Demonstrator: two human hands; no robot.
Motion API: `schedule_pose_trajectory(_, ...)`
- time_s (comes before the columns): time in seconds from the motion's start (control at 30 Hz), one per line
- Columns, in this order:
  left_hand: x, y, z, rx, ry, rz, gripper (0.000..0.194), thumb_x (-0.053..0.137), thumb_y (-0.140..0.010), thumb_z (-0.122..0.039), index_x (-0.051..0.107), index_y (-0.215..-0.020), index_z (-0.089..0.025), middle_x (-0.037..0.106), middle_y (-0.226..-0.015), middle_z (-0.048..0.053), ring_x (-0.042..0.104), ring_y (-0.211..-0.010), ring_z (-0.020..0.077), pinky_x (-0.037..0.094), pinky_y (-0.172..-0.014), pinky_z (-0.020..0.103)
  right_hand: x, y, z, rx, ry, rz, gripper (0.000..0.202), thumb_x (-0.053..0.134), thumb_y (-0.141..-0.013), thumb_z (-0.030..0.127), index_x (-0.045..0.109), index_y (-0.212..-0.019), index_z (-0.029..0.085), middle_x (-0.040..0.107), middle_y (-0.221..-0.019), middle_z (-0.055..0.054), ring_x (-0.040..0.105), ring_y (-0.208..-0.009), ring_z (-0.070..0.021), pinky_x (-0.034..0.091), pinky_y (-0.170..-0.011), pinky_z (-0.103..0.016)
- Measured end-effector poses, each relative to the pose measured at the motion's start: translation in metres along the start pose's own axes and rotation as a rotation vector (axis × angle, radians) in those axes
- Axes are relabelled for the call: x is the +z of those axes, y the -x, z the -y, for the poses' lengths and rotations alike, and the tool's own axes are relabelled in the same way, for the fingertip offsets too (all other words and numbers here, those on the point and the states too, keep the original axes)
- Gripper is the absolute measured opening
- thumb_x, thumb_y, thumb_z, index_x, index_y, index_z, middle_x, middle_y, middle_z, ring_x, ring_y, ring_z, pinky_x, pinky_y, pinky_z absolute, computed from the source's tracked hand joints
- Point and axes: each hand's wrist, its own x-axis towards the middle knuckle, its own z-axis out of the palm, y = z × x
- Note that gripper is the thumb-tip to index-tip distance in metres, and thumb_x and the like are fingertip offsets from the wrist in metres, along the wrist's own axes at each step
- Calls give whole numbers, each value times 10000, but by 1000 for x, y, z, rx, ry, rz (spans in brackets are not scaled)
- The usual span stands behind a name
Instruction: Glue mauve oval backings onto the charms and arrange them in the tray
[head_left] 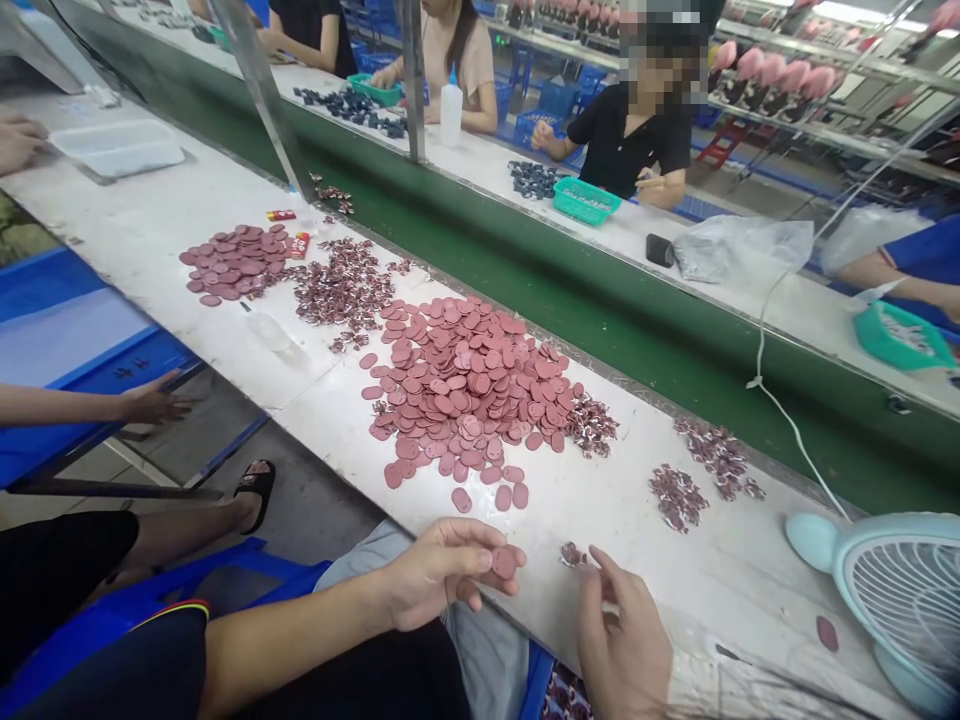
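My left hand [457, 572] is closed, pinching a dusky-pink oval disc [503, 563] with small holes between thumb and fingers, just over the table's near edge. To its right, my right hand [624, 625] has index finger and thumb apart, with nothing visible between them. The index fingertip is beside a small cluster of brown-and-white pieces [573, 554] on the table; whether it touches them I cannot tell. Beyond both hands spreads a large heap of similar pink oval discs [469, 375]. Small brown-and-white pieces [591, 425] lie against its right side.
A light-blue fan [900, 590] stands at the right, near a single oval disc [826, 633]. More brown-and-white pieces [677, 497] lie mid-right. Farther left are a clear bottle [271, 332] and darker discs [238, 262]. A green conveyor belt [517, 275] separates me from co-workers.
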Motion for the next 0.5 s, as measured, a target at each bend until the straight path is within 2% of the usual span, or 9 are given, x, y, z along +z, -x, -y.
schedule_pose_trajectory(0.07,-1,2,-3,6,-4,-10,639,1283,-671,-520,954,-1095,-173,987,-1263,153,969,-993,257,545,-582,163,3,-10,7,-94,79,51,471,792,-923,683,974,-1220,366,905,-1127,-95,888,-999,-426,759,-1004,-673)
schedule_pose_trajectory(0.13,-2,3,-4,7,-8,-20,644,1285,-666,-524,951,-1090,-173,987,-1264,157,967,-997,263,546,-581,175,1,-17,11,-97,105,97,546,819,-869,717,969,-1237,343,886,-1130,-113,885,-1077,-459,747,-1062,-699)
schedule_pose_trajectory(0.2,-2,3,-4,7,-8,-30,641,1286,-662,-522,945,-1080,-174,986,-1255,156,964,-998,266,546,-582,183,-4,-21,14,-13,180,97,607,800,-851,802,941,-1201,326,892,-1130,-133,887,-1097,-489,741,-1045,-714)
schedule_pose_trajectory(0.3,-1,2,-1,7,0,-34,616,1270,-691,-497,936,-1094,-172,982,-1263,157,958,-1016,269,542,-607,184,-10,-22,20,150,283,109,596,725,-873,914,862,-946,339,911,-969,-145,894,-981,-517,722,-958,-728)
schedule_pose_trajectory(0.4,2,0,2,-3,-6,-21,632,1271,-676,-515,943,-1095,-174,981,-1245,152,955,-999,264,535,-604,180,-6,-27,31,208,338,140,544,693,-834,922,740,-752,386,914,-853,-159,892,-950,-553,672,-918,-727)
schedule_pose_trajectory(0.5,6,-3,3,-11,-30,-14,660,1288,-619,-556,954,-1053,-188,986,-1222,149,960,-978,266,539,-588,184,3,-35,39,194,287,120,464,694,-724,860,708,-757,397,937,-892,-169,904,-983,-536,668,-963,-709)
